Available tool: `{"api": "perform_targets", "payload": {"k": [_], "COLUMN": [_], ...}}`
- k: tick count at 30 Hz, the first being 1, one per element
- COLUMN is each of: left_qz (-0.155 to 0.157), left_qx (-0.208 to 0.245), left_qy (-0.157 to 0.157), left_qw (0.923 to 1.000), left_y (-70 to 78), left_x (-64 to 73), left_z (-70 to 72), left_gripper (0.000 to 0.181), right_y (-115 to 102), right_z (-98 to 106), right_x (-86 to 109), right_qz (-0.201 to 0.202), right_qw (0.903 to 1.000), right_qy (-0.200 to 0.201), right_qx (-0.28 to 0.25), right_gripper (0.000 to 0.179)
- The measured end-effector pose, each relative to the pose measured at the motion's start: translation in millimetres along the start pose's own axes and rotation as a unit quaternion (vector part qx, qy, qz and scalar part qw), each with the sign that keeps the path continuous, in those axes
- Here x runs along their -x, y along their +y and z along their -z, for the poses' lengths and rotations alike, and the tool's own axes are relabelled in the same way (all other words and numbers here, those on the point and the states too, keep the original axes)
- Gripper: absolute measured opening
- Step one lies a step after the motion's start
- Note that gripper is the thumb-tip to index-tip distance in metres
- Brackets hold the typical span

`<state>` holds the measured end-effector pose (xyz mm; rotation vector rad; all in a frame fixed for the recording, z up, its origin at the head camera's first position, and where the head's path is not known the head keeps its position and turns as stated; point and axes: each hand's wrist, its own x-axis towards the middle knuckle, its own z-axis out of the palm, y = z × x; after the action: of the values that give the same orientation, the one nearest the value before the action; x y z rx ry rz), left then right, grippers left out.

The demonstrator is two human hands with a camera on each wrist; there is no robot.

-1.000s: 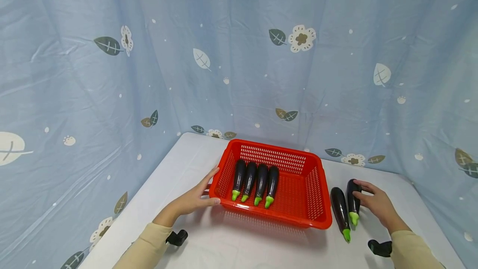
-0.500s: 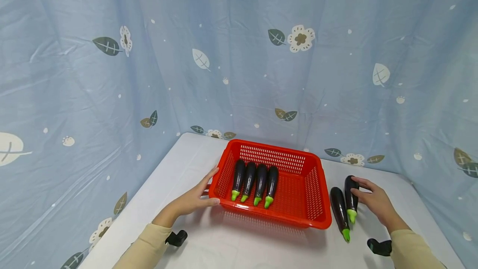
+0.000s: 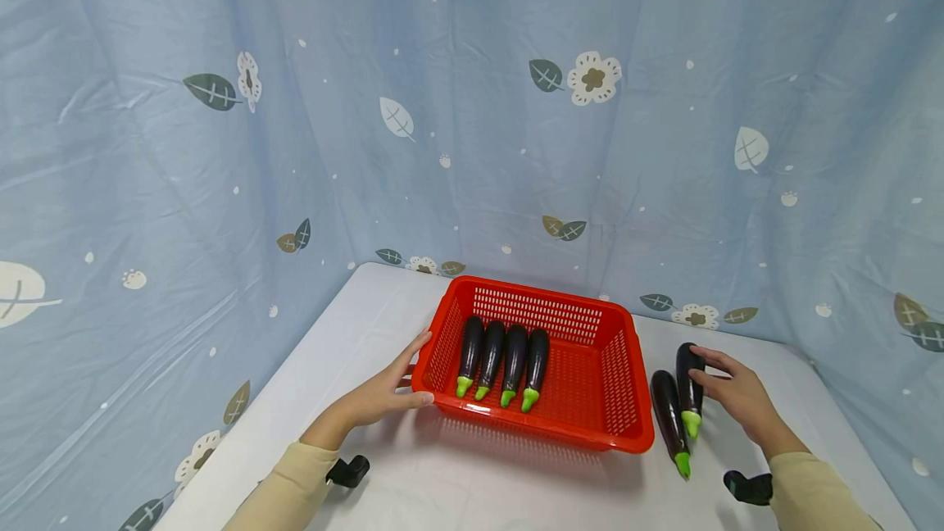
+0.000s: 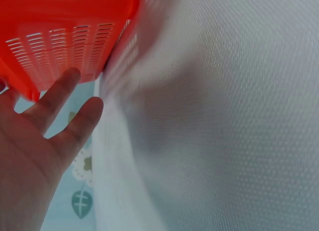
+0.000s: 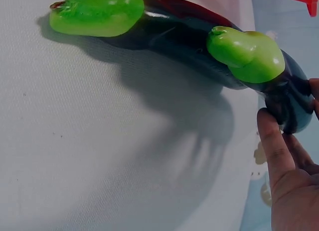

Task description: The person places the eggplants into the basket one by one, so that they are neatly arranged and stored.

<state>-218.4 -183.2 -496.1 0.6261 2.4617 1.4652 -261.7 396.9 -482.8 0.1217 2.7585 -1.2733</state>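
Observation:
At the left end of the red plastic basket [image 3: 619,383], my left hand [image 3: 383,390] rests with spread fingers along the rim. Two of its fingers [image 4: 82,124] reach out straight beside the slotted wall in the left wrist view. Several dark purple eggplants [image 3: 494,351] with green stem ends lie side by side in the basket's left half. Right of the basket, my right hand [image 3: 741,396] pinches an eggplant [image 3: 689,383] between thumb and fingers. In the right wrist view, this eggplant's green cap [image 5: 254,57] overlaps another eggplant [image 5: 184,42], which lies on the table.
A white cloth covers the table [image 3: 509,494]. Behind it hangs a blue curtain [image 3: 472,170] printed with leaves and flowers, close to the basket's far side. Black wrist mounts [image 3: 748,487] show below each hand.
The right hand has drawn the gripped eggplant slightly left and away from the body, closer alongside the other loose one. The left hand and basket have stayed in place.

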Motion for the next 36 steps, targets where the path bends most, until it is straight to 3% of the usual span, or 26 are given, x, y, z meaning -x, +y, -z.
{"api": "perform_targets", "payload": {"k": [36], "left_qz": [-0.007], "left_qx": [-0.003], "left_qy": [0.001], "left_qw": [1.0000], "left_y": [-0.2], "left_x": [0.9], "left_z": [0.7], "left_gripper": [0.100], "right_y": [-22], "right_z": [-3], "right_x": [6.1], "right_qz": [0.028], "right_qw": [0.9993], "right_qy": [-0.003], "right_qx": [-0.022], "right_gripper": [0.070]}}
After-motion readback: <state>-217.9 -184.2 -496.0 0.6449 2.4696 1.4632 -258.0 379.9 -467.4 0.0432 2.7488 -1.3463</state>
